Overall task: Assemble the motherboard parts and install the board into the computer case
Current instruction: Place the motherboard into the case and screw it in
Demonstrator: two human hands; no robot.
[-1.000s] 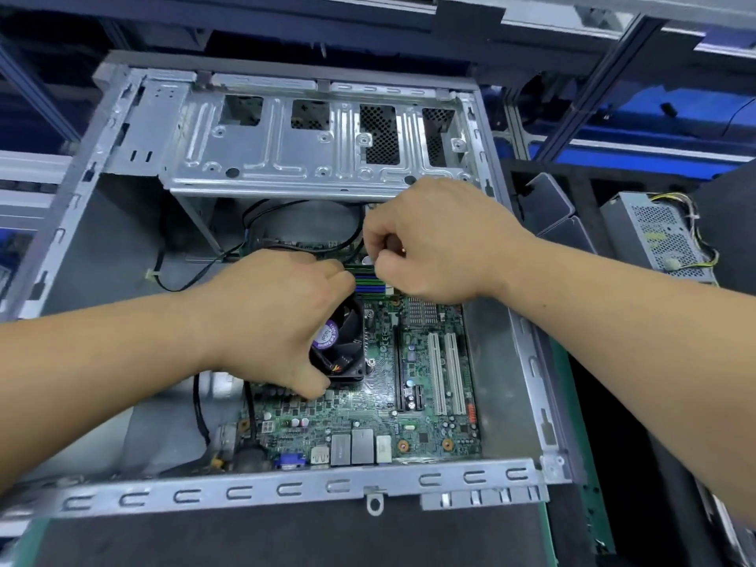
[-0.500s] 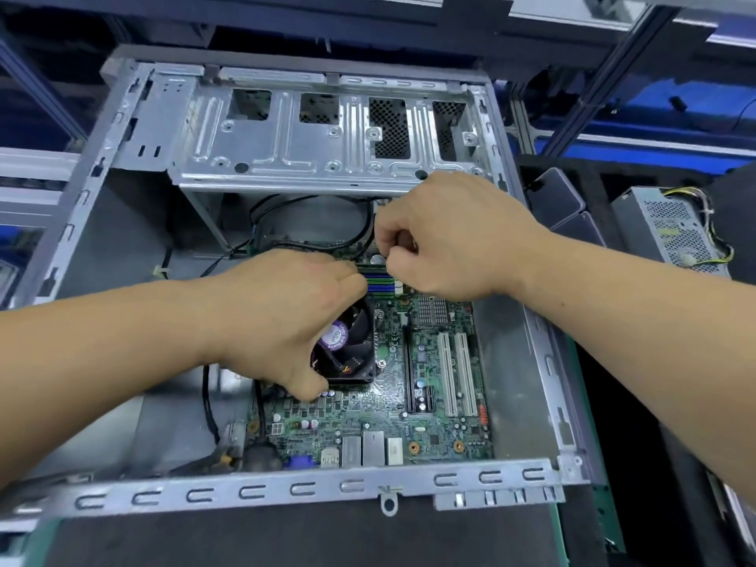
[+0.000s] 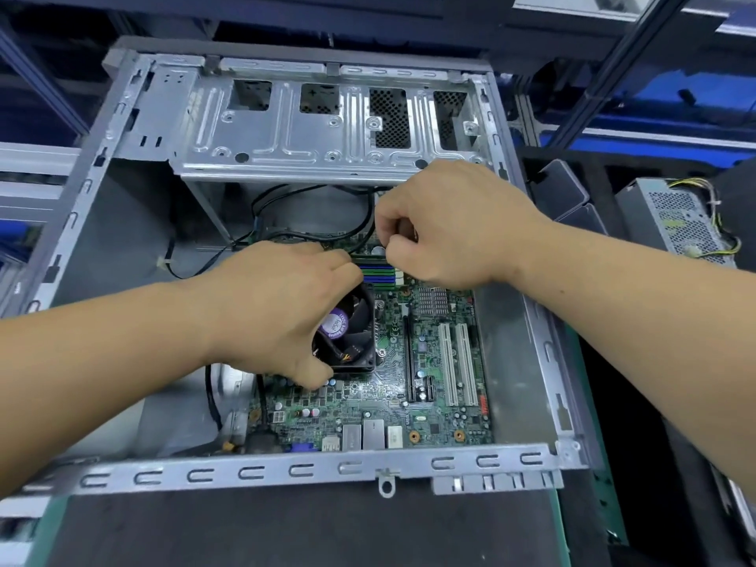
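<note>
Motherboard (image 3: 368,399) lies flat on the floor of the open computer case (image 3: 286,470), its rear ports against the near rail, the black CPU fan (image 3: 347,333) towards its left side and the blue and green memory slots (image 3: 378,272) at its far edge. The left hand (image 3: 278,308) rests over the fan, thumb down on the board at the fan's near corner, fingers curled towards the slots; whether they hold anything is hidden. The right hand (image 3: 446,227) hovers over the slots' far end, thumb and forefinger pressed together as if pinching something small, though I cannot tell what. Judging by its look, the board is light, stiff and fragile, with pins and solder points easily damaged; it is best held by its bare edges or pressed near the slots, never by the fan or the loose black cables (image 3: 311,198).
</note>
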